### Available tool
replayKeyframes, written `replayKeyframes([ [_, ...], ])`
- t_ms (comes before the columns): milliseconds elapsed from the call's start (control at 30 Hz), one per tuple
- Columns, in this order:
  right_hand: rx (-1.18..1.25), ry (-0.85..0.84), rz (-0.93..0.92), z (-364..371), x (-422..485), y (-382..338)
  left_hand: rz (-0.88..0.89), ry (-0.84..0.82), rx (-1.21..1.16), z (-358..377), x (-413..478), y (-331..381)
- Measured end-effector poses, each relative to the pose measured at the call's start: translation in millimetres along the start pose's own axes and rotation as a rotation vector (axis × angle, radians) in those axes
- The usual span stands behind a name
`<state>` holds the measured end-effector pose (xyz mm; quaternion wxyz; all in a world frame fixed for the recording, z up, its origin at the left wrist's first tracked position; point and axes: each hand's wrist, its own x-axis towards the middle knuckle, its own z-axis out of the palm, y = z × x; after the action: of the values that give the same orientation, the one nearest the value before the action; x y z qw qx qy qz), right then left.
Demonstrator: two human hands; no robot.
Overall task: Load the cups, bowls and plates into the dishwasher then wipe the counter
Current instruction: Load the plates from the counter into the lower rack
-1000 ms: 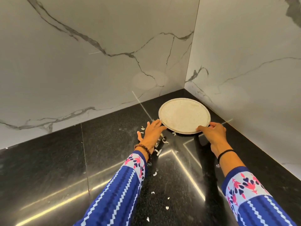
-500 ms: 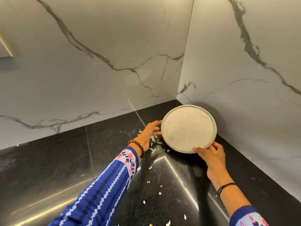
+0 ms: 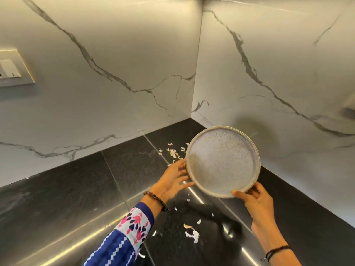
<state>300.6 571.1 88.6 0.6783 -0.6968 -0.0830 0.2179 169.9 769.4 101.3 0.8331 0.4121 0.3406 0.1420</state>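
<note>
Two hands hold one round speckled plate (image 3: 222,162) right of centre in the frame, tilted face-up towards the camera and clear of the black bench (image 3: 76,198). The left hand (image 3: 173,179) lays straight, spread fingers against the plate's left rim. The right hand (image 3: 253,200) pinches the lower rim, thumb on top and fingers curled behind. Pale scraps (image 3: 172,152) litter the bench beside the plate and below it.

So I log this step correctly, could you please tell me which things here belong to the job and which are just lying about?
Job: plate, gripped by the right hand, left hand touching its rim; black counter; white scraps to wipe off it.
Lying about: wall switch; marble walls.
</note>
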Motion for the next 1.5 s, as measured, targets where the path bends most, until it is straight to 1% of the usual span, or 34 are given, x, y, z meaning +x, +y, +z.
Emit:
replayKeyframes([
  [100, -0.026, 0.048, -0.005, -13, -47, -3, -0.024, -0.050, -0.025, -4, -28, -13],
  [233, -0.093, 0.099, 0.024, -27, -115, 4, -0.089, -0.096, 0.003, -12, -68, -29],
  [300, -0.086, 0.124, 0.048, -34, -147, 11, -0.111, -0.109, 0.015, -16, -89, -36],
  [433, -0.045, 0.195, 0.098, -47, -209, 32, -0.163, -0.198, 0.046, -22, -133, -50],
  [567, -0.009, 0.308, 0.163, -64, -269, 54, -0.260, -0.293, 0.092, -22, -165, -74],
  [733, 0.106, 0.497, 0.239, -90, -334, 74, -0.365, -0.380, 0.200, -6, -187, -119],
  [867, 0.179, 0.606, 0.300, -114, -384, 90, -0.479, -0.466, 0.262, 13, -206, -154],
  [933, 0.195, 0.653, 0.294, -124, -408, 101, -0.523, -0.508, 0.305, 22, -214, -172],
  [1133, 0.324, 0.873, 0.252, -145, -484, 130, -0.606, -0.643, 0.433, 54, -258, -221],
  [1233, 0.410, 0.970, 0.262, -157, -522, 139, -0.633, -0.678, 0.482, 67, -288, -249],
  [1500, 0.511, 1.112, 0.318, -213, -637, 175, -0.719, -0.703, 0.618, 91, -390, -337],
])
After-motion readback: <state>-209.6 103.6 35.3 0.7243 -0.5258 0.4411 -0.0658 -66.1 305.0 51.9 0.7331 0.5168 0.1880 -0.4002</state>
